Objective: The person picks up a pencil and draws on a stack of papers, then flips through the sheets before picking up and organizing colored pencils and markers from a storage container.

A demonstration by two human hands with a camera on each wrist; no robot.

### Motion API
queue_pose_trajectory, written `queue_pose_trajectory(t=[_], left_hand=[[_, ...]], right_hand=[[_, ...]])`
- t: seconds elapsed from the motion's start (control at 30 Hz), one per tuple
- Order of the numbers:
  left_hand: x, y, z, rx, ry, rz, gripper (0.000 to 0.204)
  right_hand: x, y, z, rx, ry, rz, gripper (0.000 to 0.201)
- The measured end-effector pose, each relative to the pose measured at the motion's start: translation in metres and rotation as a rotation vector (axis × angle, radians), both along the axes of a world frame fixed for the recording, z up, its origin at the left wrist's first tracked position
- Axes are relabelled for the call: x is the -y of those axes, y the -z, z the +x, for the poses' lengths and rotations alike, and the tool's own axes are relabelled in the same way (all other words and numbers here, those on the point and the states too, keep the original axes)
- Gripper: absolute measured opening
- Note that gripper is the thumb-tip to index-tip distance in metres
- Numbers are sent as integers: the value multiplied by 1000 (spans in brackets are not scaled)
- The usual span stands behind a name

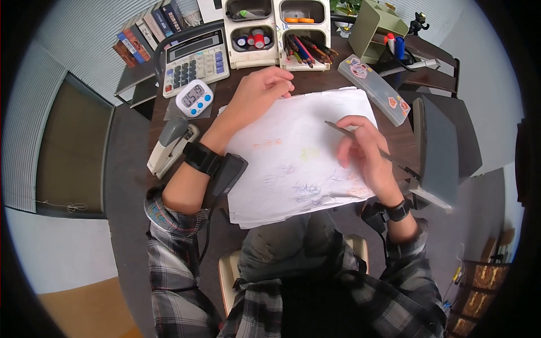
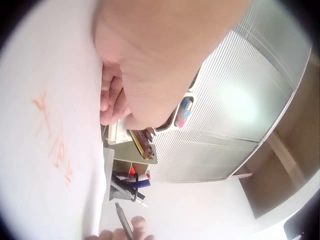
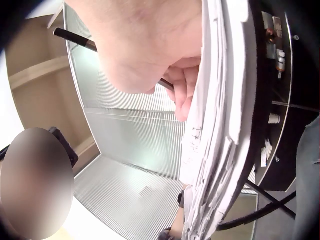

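A stack of white paper (image 1: 315, 124) covers the middle of the desk, marked with orange, yellow-green and blue scribbles. My right hand (image 1: 369, 155) holds a slim dark pencil (image 1: 340, 129) over the right side of the top sheet. Its tapered end points up and left, and its black end (image 3: 70, 37) sticks out behind the hand in the right wrist view. At the sheet's upper left edge rests my left hand (image 1: 262, 93), fingers loosely curled with nothing in them. The left wrist view shows these fingers (image 2: 112, 100) beside an orange scribble (image 2: 55, 145).
Left of the paper are a stapler (image 1: 172, 146), a timer (image 1: 195, 98) and a calculator (image 1: 197, 65). Behind it stands a white organizer (image 1: 277, 34) with pencils and markers. A pencil case (image 1: 375, 90), a mesh pen cup (image 2: 122, 185) and a grey panel (image 1: 437, 152) are at the right.
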State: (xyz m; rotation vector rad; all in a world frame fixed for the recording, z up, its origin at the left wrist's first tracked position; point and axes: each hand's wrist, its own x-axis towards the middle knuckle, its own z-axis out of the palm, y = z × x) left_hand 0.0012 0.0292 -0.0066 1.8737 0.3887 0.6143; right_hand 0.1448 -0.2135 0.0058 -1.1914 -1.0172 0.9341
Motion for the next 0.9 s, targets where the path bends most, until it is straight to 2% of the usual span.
queue_pose_trajectory(t=[0.1, 0.17, 0.23, 0.27, 0.33, 0.4, 0.5, 0.53, 0.7, 0.8, 0.83, 0.9], left_hand=[[-8, -6, -9, -64, 48, -16, 29], [-13, -9, -13, -104, 80, -25, 29], [-15, -13, -15, -123, 79, -13, 29], [-16, -13, -18, -146, 80, -9, 29], [-19, -13, -20, -153, 72, 21, 30], [-19, -13, -18, -160, 82, 55, 30], [-19, -16, -19, -145, 71, 25, 30], [-20, -17, -19, -98, 35, 14, 29], [-24, -25, -19, 53, -85, 4, 28], [-27, -31, -24, 193, -138, -70, 29], [-28, -31, -25, 197, -137, -70, 29], [-31, -32, -27, 273, -183, -123, 29]], right_hand=[[5, 0, 2, 29, 44, -34, 38], [6, 7, 5, 162, 159, 7, 32], [21, -1, -3, 688, 192, 106, 21], [29, -8, -8, 859, 125, 175, 21], [42, -13, -19, 1128, -52, 192, 39], [54, -7, -34, 1289, -123, 103, 49], [61, 11, -25, 1324, -81, 87, 43], [60, 4, -25, 1306, -30, 143, 33], [52, -4, -20, 1306, 143, 283, 21], [56, -18, -15, 1161, 340, 194, 12], [57, -21, -16, 1165, 341, 195, 12], [60, -26, -16, 1007, 499, 46, 11]])
